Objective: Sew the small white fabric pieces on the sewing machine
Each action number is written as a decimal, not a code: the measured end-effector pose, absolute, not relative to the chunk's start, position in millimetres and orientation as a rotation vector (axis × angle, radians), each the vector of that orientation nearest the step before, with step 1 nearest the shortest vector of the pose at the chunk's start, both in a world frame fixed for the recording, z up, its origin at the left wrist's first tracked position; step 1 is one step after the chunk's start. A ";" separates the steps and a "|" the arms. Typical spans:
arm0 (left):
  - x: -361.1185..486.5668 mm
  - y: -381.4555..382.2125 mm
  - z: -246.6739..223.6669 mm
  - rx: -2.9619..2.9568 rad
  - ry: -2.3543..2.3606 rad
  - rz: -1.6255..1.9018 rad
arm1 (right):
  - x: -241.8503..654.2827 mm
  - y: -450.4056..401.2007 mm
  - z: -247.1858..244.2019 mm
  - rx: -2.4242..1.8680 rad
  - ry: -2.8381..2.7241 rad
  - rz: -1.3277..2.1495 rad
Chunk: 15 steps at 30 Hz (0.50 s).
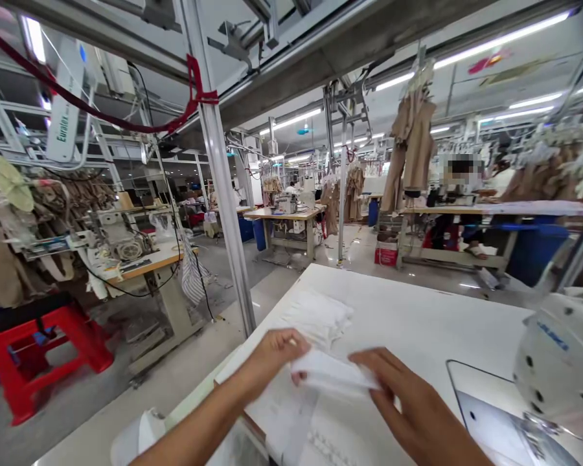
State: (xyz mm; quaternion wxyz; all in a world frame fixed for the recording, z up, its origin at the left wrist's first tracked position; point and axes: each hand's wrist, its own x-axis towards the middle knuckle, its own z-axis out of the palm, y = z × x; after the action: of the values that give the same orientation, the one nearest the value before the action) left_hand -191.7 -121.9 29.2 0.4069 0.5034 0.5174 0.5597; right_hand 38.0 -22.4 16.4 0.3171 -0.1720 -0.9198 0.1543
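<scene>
A small piece of white fabric (333, 371) is stretched between my two hands, above the white table (398, 304). My left hand (282, 349) pinches its left end between thumb and fingers. At the other end my right hand (387, 382) is closed on the cloth, somewhat blurred. Just beyond my hands a stack of white fabric pieces (315, 315) lies on the table. More white fabric (330, 446) with a ruffled-looking strip lies below them, near the table's front. The white sewing machine (558, 362) stands to the right of my right hand.
A metal post (226, 194) rises at the table's left edge. On the left are a red stool (48, 353) and another sewing machine table (150, 259). Brown garments (418, 142) hang behind, and a co-worker (464, 169) sits at the back right.
</scene>
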 end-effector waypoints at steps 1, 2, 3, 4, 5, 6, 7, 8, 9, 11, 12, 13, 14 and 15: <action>-207.9 -109.7 40.7 1.330 1.342 1.422 | 17.0 -18.8 30.6 -0.455 -2.404 0.410; -223.1 -96.6 51.1 1.391 1.378 1.430 | -2.6 -13.2 42.8 -0.495 -2.376 0.407; -236.8 -83.1 59.5 1.450 1.419 1.431 | -20.0 -5.4 52.1 -0.523 -2.358 0.391; -248.5 -69.6 64.9 1.506 1.466 1.441 | -34.7 3.9 57.8 -0.548 -2.348 0.367; -257.9 -56.9 67.1 1.560 1.516 1.444 | -46.6 14.0 59.6 -0.573 -2.346 0.337; -265.0 -45.7 66.0 1.611 1.574 1.437 | -55.8 24.1 57.8 -0.598 -2.356 0.303; -269.8 -36.7 62.2 1.664 1.638 1.431 | -62.7 33.2 52.8 -0.616 -2.374 0.267; -272.5 -30.6 56.4 1.726 1.702 1.427 | -67.6 40.3 45.9 -0.629 -2.398 0.237; -272.8 -27.7 49.7 1.784 1.769 1.449 | -70.9 44.7 38.2 -0.632 -2.420 0.211; -266.0 -31.3 37.1 1.896 1.880 1.537 | -72.2 43.3 25.5 -0.609 -2.444 0.179; -258.1 -36.4 32.7 1.954 1.902 1.584 | -69.6 37.3 22.2 -0.589 -2.445 0.170; -247.0 -42.0 29.7 2.036 1.873 1.597 | -64.4 28.5 21.3 -0.571 -2.445 0.163; -232.6 -46.4 28.2 2.128 1.802 1.591 | -56.3 18.2 22.4 -0.563 -2.442 0.152; -215.1 -47.9 27.7 2.202 1.707 1.597 | -44.7 8.2 24.6 -0.548 -2.447 0.145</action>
State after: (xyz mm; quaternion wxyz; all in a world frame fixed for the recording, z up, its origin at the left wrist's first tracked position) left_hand -215.1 -47.9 27.7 -0.0348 0.6852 0.5312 0.4971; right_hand -44.7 8.2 24.6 0.3096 -0.2075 -0.9263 0.0547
